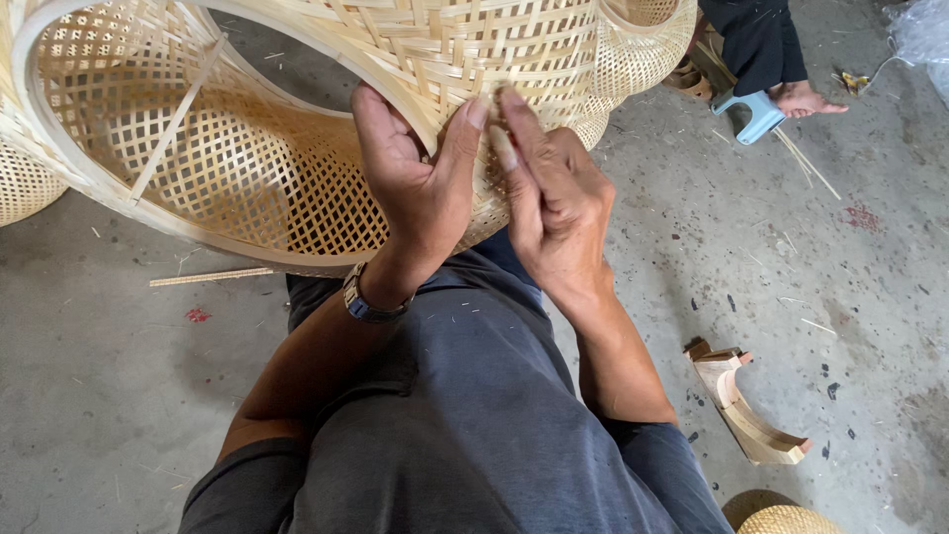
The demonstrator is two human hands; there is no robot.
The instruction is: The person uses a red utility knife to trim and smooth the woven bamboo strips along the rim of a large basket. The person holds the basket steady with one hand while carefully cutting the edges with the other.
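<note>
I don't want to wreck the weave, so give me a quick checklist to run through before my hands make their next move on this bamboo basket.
1. Left hand braces basket wall: ok.
2. Right hand fingertips on the woven strips: ok.
3. Bamboo basket rests steady against the lap: ok.
4. Strip end tucked under: cannot tell, fingers hide it.
5. Curved wooden piece on the floor lies apart from the arms: ok.
6. Other person's foot is apart from the basket: ok.

No packages, labels, signs or screens — none in view
</note>
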